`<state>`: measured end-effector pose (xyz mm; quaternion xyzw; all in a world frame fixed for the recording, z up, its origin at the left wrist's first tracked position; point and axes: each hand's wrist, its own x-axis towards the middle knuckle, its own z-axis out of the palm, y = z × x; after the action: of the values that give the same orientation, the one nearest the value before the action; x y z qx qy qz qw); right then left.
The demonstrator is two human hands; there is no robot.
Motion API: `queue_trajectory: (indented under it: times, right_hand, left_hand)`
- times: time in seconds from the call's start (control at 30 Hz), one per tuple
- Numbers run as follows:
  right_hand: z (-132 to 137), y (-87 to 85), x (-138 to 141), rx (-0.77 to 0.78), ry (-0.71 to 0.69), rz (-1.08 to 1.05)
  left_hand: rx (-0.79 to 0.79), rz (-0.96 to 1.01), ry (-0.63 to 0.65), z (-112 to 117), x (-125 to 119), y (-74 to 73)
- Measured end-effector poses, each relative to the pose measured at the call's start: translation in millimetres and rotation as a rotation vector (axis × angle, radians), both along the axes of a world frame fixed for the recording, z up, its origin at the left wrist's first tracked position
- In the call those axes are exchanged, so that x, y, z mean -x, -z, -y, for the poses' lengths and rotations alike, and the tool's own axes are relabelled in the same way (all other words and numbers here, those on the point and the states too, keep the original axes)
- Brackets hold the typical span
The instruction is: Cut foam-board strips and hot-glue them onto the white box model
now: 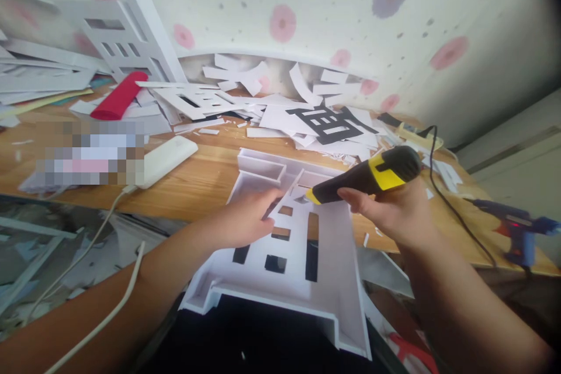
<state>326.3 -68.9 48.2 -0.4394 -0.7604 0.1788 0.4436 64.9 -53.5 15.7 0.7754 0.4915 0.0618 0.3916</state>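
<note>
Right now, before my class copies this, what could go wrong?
The black-and-yellow tool in the right hand points toward the left hand, so a slip might cut it. The white tray juts past the wooden desk's edge, so pressing could tip it. The glue gun shows a red light, so its nozzle may be hot.

Soft light brightens the wall (241, 26), with slight blur and dark right-hand corners.

The frame (335, 239) is white, the tool (353, 181) black and yellow, the glue gun (520, 239) blue, the roll (119, 97) red, the counter (197, 187) brown with wood grain, the pale wall (239, 23) spotted pink and mauve.
</note>
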Motion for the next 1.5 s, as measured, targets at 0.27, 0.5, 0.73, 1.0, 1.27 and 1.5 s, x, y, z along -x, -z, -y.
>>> queue_trajectory:
  times: [0.27,0.5,0.73,1.0,1.27,1.5]
  right_hand:
    - [-6.6,8.0,17.3,0.004,0.084,0.194]
    - [-11.0,12.4,20.3,0.008,0.099,0.251]
    - [-12.1,15.4,21.2,0.001,0.055,0.244]
    - [-9.7,16.4,26.4,-0.025,0.078,0.253]
    - [-5.9,19.7,25.6,-0.074,0.062,0.234]
    - [-0.6,11.7,23.5,-0.189,0.096,0.155]
  left_hand:
    - [-0.042,-0.008,0.03,0.4,1.2,0.6]
    - [-0.057,-0.017,0.032,0.2,-0.9,-1.3]
    - [-0.052,0.004,0.04,-0.5,1.4,2.6]
    - [-0.088,-0.017,0.077,0.8,-2.2,-4.6]
    - [-0.086,0.01,0.092,0.5,-2.0,-1.0]
    - [-0.065,0.013,0.101,0.7,-0.7,-0.6]
